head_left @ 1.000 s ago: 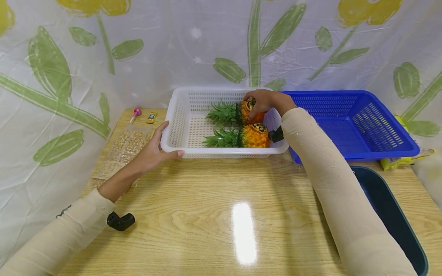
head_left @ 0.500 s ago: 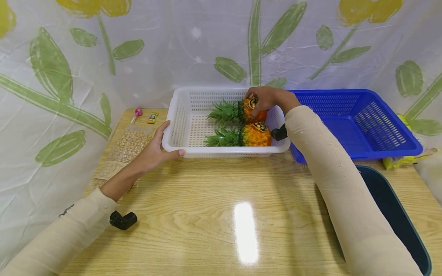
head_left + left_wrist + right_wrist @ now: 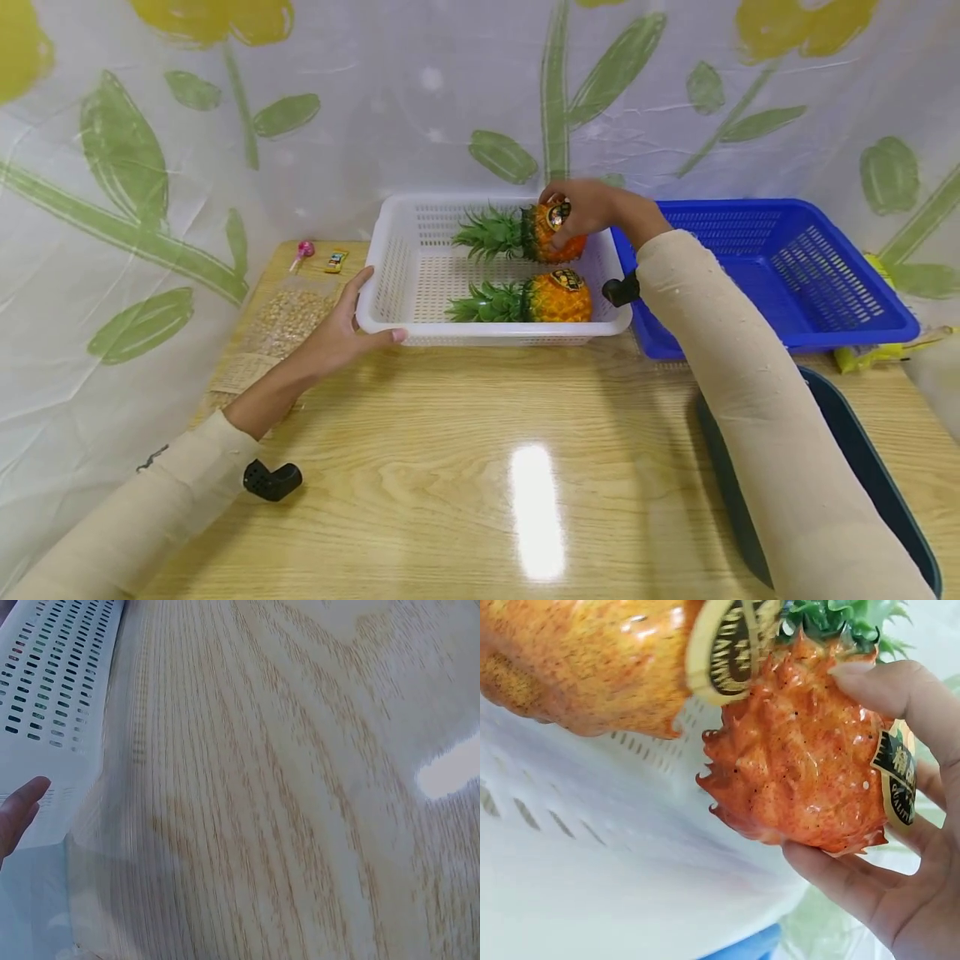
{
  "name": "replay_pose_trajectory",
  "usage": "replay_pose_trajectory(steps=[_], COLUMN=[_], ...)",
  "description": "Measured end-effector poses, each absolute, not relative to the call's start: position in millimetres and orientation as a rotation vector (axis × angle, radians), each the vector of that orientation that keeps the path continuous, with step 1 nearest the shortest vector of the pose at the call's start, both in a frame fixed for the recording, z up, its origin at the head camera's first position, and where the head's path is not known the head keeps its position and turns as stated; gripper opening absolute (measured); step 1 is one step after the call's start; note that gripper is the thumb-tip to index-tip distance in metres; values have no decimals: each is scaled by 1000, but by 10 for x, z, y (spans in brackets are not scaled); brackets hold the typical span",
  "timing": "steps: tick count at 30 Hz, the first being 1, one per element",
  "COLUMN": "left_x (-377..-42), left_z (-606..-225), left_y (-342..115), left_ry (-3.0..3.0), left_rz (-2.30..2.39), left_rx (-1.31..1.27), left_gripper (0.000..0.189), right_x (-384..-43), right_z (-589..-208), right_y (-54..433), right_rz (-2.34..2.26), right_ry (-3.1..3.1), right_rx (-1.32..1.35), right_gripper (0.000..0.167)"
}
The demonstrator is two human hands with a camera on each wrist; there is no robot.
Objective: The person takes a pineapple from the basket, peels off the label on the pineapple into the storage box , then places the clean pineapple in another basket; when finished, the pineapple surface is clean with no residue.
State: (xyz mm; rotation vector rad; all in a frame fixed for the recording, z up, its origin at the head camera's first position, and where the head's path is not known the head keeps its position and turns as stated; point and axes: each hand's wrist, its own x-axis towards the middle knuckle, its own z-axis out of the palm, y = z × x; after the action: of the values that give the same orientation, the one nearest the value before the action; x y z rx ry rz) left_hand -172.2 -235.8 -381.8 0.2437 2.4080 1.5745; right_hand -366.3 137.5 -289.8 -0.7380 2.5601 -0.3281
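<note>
A white perforated basket (image 3: 435, 333) stands against the curtain, with two small orange pineapples inside, crowns pointing left. My right hand (image 3: 581, 212) grips the far pineapple (image 3: 534, 233) by its body, thumb on the near side near the crown. In the right wrist view this pineapple (image 3: 795, 765) shows spiky skin and a black-and-gold label. The near pineapple (image 3: 558, 300) lies along the basket's front wall, a gap away from the held one. My left hand (image 3: 341, 329) holds the basket's front left corner, thumb along the front rim and fingers around the left side.
A blue basket (image 3: 757, 342) adjoins on the right, with a yellow packet (image 3: 870, 357) partly under it. My right sleeve overlaps a dark green tub (image 3: 832, 392). At left lie a bag of kernels (image 3: 285, 317), a lollipop (image 3: 305, 248) and a small candy (image 3: 336, 262).
The pineapple in my right hand has shifted slightly right and away from the near pineapple, widening the gap between them. My left hand keeps its place on the basket corner.
</note>
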Motion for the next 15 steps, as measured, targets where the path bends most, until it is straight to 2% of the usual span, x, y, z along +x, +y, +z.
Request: replay_pose_trajectory(steps=[7,15], left_x=[-1734,-1758], left_z=[-3808,-3824], left_y=[-2372,-2392], left_ry=[2415,2408], left_rz=[1576,1593], left_rx=[272,260], left_gripper=[102,102], right_x=[-3628,-3560], right_z=[-2761,-2621], right_y=[1373,1398], right_rz=[-364,-412], right_ry=[2571,2578], right_rx=[-746,-763], right_gripper=[83,87])
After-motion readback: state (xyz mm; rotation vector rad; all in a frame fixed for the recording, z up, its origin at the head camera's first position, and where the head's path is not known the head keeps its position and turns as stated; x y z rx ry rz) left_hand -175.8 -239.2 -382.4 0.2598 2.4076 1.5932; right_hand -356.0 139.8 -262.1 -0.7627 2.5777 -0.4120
